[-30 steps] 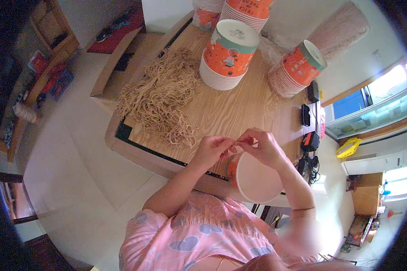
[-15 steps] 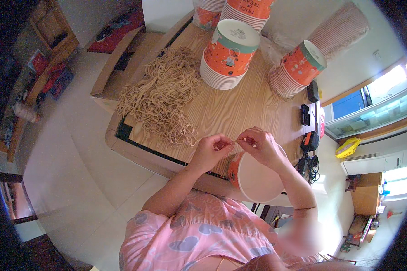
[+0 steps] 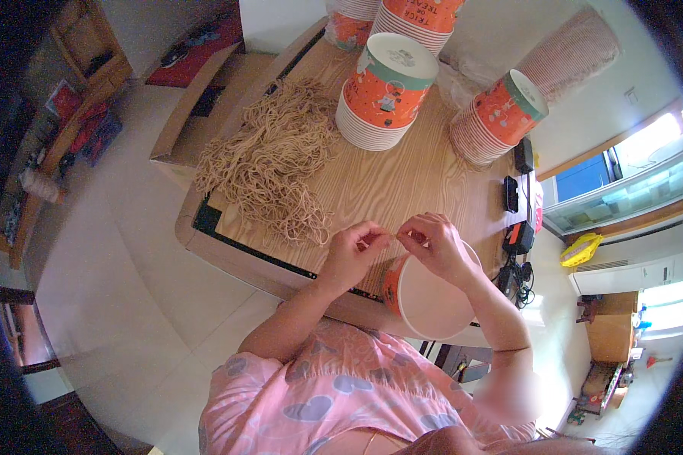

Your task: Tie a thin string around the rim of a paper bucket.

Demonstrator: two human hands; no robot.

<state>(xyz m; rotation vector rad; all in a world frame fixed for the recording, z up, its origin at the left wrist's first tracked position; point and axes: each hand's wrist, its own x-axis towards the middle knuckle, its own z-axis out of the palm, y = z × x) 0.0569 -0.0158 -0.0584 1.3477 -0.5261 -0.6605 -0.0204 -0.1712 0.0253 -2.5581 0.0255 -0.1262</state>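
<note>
Tabletop (image 3: 440, 174) (wood-grained) stands above pale floor (image 3: 121, 280), left hand (image 3: 357, 254) and right hand (image 3: 440, 246) pinched, any contents unclear.

Surface log: paperboard, fibre, wood grain, plastic film, cardboard, cloth, tile.
Tub (image 3: 436, 299), 4 o'clock: paperboard, inner face smooth, matt. Tub stack (image 3: 387, 95), 1 o'clock: printed paperboard, smooth walls and base. Cord heap (image 3: 269, 163), 10 o'clock: fibrous strands, rough, matt. Table (image 3: 425, 182), centre toward 1 o'clock: wood-grain top, smooth, faint sheen. Wrapped stack (image 3: 573, 57), 2 o'clock: clear plastic film, wrinkled. Carton (image 3: 178, 129), farther out at 10 o'clock: matt cardboard. Dress (image 3: 341, 387), 6 o'clock: printed cloth, gathered, matt. Floor (image 3: 106, 250), 9 o'clock: tile, smooth, soft sheen.
</note>
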